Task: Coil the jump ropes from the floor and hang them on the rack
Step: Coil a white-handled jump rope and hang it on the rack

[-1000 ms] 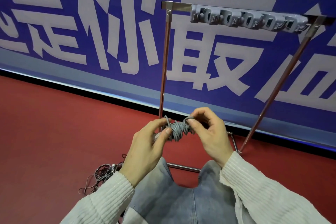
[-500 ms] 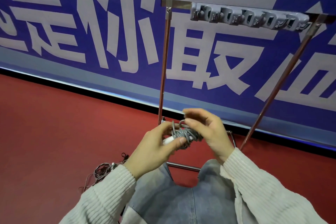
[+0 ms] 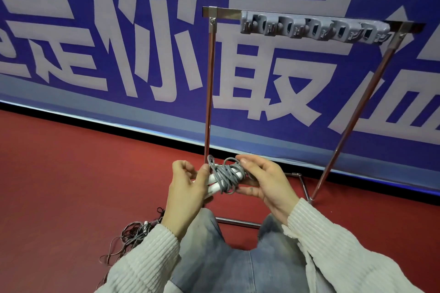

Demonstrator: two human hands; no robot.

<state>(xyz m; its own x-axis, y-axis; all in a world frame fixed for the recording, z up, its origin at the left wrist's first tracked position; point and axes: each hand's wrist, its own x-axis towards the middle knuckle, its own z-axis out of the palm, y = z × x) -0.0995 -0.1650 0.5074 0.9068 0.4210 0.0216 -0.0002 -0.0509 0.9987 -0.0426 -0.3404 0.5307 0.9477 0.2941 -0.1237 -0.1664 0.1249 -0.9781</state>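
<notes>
A: What is in the hands?

B: A grey jump rope with white plastic handles [image 3: 225, 177], its cord wound in a tight bundle round the two handles. It is held in the air between both hands, in front of the person's knees in faded blue jeans [image 3: 228, 261].

A: How does each hand hold it?

B: The left hand [image 3: 188, 188] has its thumb pressed against the white handle ends on the bundle's left side, with the fingers curled behind. The right hand [image 3: 264, 183] grips the bundle's right end, fingertips curled over the top of the coils and palm below.

A: And the rack?

B: The chrome metal rack [image 3: 209, 93] stands on the red floor [image 3: 71, 173] just beyond the hands, against a blue banner with large pale characters [image 3: 119, 54]. Its top bar carries a grey plastic row of hooks [image 3: 314, 30], and no rope hangs on them. The bundle is low, near the foot of the rack's left post, well below the hooks.

A: Other ropes?

B: A loose tangle of dark and grey cords [image 3: 133, 235] lies on the floor by the person's left knee, partly hidden behind the ribbed cream left sleeve [image 3: 142, 261].
</notes>
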